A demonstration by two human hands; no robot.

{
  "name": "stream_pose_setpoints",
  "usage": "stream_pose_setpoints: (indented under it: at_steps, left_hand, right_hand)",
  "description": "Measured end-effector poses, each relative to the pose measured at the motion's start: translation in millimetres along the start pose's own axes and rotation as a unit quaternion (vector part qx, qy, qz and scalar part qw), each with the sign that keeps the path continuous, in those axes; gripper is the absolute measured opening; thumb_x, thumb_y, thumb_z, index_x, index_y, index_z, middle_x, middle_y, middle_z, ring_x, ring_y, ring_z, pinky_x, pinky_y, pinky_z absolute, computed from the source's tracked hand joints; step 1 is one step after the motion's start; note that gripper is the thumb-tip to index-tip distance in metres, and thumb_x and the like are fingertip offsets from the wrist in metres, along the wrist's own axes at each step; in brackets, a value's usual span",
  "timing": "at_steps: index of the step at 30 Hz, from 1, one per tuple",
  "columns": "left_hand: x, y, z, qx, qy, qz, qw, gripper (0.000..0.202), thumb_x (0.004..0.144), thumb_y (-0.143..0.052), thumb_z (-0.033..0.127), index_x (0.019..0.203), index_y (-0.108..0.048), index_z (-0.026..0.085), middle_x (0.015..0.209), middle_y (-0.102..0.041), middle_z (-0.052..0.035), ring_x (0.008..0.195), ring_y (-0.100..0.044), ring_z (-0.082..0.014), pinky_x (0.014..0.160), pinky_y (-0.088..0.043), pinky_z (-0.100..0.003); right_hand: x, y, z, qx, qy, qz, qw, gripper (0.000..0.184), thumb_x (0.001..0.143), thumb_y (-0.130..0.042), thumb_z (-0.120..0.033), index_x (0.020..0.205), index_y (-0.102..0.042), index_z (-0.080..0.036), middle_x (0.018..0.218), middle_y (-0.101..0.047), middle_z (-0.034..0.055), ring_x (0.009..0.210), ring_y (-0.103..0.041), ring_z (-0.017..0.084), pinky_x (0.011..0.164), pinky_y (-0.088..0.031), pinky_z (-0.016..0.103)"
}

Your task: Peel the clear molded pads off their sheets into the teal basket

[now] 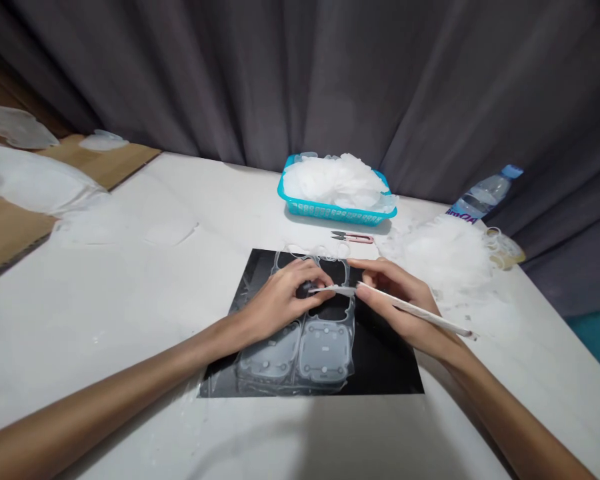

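Observation:
A clear silicone sheet of moulded pieces [320, 347] lies on a black mat [385, 367] in the middle of the white table [105, 313]. My left hand [280, 300] rests on the sheet's upper part with its fingers curled, pinching a thin strip of the clear material. My right hand [400, 300] is closed round a slim white tool [420, 312], held like a pen. The tool's tip meets the strip just beside my left fingertips.
A turquoise basket [330, 210] heaped with clear pieces stands behind the mat, with small red-handled snips [353, 237] in front of it. A loose pile of clear scraps [445, 257], a water bottle [483, 193] and a tape roll [505, 248] lie right. Plastic bags sit far left.

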State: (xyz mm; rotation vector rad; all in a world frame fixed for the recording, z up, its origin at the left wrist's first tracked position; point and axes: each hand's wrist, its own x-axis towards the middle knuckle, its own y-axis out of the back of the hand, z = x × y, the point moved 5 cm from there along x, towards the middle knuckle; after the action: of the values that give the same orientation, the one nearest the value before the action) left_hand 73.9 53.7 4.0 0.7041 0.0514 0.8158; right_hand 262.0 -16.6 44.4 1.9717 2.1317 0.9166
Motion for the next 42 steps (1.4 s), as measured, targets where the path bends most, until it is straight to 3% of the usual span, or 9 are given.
stream_pose_setpoints:
  at_steps: [4,11,13,18,25,28,31,33,42]
  left_hand:
    - [4.7,6.5,2.6,-0.014,0.02,0.031,0.999,0.025,0.098,-0.064,0.041,0.087,-0.064,0.018,0.089,-0.062,-0.0011,0.083,-0.058,-0.0181,0.076,-0.044,-0.03]
    - [9.1,9.8,3.2,-0.033,0.056,0.062,0.996,0.036,0.09,-0.072,0.05,0.08,-0.061,0.017,0.08,-0.058,0.0013,0.075,-0.053,-0.0165,0.069,-0.039,-0.028]
    - [9.8,9.6,0.8,-0.051,0.079,0.053,0.994,0.037,0.09,-0.071,0.051,0.08,-0.059,0.018,0.076,-0.056,0.0024,0.072,-0.051,-0.0159,0.066,-0.038,-0.028]
    - [13.5,12.4,3.3,-0.052,0.081,-0.004,0.995,0.047,0.083,-0.08,0.047,0.117,-0.06,0.021,0.094,-0.067,0.0008,0.071,-0.054,-0.0142,0.064,-0.041,-0.025]
    - [16.8,9.2,8.6,-0.061,0.075,-0.06,0.994,0.031,0.083,-0.079,0.046,0.085,-0.072,0.015,0.072,-0.063,0.0022,0.065,-0.051,-0.0129,0.06,-0.038,-0.024]
    - [18.1,9.6,-4.4,-0.178,0.141,0.031,0.973,0.032,0.079,-0.082,0.043,0.077,-0.066,0.015,0.068,-0.06,0.0029,0.062,-0.051,-0.0121,0.058,-0.039,-0.024]
    - [14.9,11.7,-23.2,-0.323,0.223,0.188,0.9,0.035,0.073,-0.086,0.042,0.078,-0.063,0.016,0.073,-0.065,0.0011,0.064,-0.057,-0.0129,0.062,-0.046,-0.025]
    - [12.9,11.4,-28.4,-0.363,0.234,0.24,0.869,0.037,0.072,-0.087,0.043,0.08,-0.063,0.016,0.077,-0.067,0.0004,0.066,-0.06,-0.013,0.063,-0.048,-0.024]
    - [12.6,10.9,-17.1,-0.299,0.169,0.144,0.928,0.034,0.082,-0.08,0.049,0.086,-0.07,0.016,0.077,-0.067,-0.0006,0.066,-0.058,-0.0125,0.06,-0.042,-0.022]
  right_hand:
    - [-3.7,1.1,15.5,-0.053,0.008,0.077,0.996,0.019,0.105,-0.054,-0.027,0.113,-0.071,-0.026,0.101,-0.066,0.0031,0.094,-0.064,0.018,0.087,-0.05,0.032]
    - [-11.0,-30.3,21.9,-0.148,0.074,0.011,0.986,0.013,0.099,-0.065,-0.027,0.111,-0.064,-0.021,0.098,-0.062,0.0058,0.094,-0.063,0.021,0.084,-0.052,0.035]
    - [-11.8,-31.5,18.0,-0.16,0.087,0.014,0.983,0.008,0.102,-0.058,-0.021,0.108,-0.063,-0.021,0.096,-0.063,0.006,0.091,-0.063,0.021,0.083,-0.051,0.035]
    - [-11.7,-31.2,12.3,-0.175,0.093,0.025,0.98,0.012,0.103,-0.052,-0.016,0.105,-0.063,-0.02,0.094,-0.065,0.0069,0.088,-0.063,0.021,0.082,-0.052,0.036]
    - [-14.3,-36.1,8.4,-0.226,0.142,0.029,0.963,0.012,0.1,-0.053,-0.011,0.098,-0.062,-0.019,0.087,-0.062,0.0053,0.08,-0.06,0.019,0.076,-0.049,0.035]
    - [-15.4,-36.7,4.5,-0.308,0.184,0.02,0.933,0.016,0.097,-0.052,-0.009,0.088,-0.059,-0.02,0.08,-0.059,0.004,0.073,-0.054,0.019,0.071,-0.045,0.035]
    - [-16.8,-38.8,0.8,-0.362,0.212,-0.022,0.908,0.022,0.095,-0.049,-0.007,0.08,-0.054,-0.023,0.074,-0.054,0.0024,0.07,-0.048,0.02,0.068,-0.04,0.035]
    - [-18.2,-39.4,-1.4,-0.363,0.22,-0.038,0.905,0.024,0.093,-0.048,-0.006,0.077,-0.051,-0.024,0.073,-0.051,0.0018,0.069,-0.047,0.02,0.067,-0.039,0.034]
    - [-17.9,-29.7,15.3,-0.245,0.117,0.048,0.961,0.013,0.097,-0.053,-0.01,0.093,-0.056,-0.022,0.084,-0.057,0.0027,0.077,-0.057,0.019,0.075,-0.047,0.033]
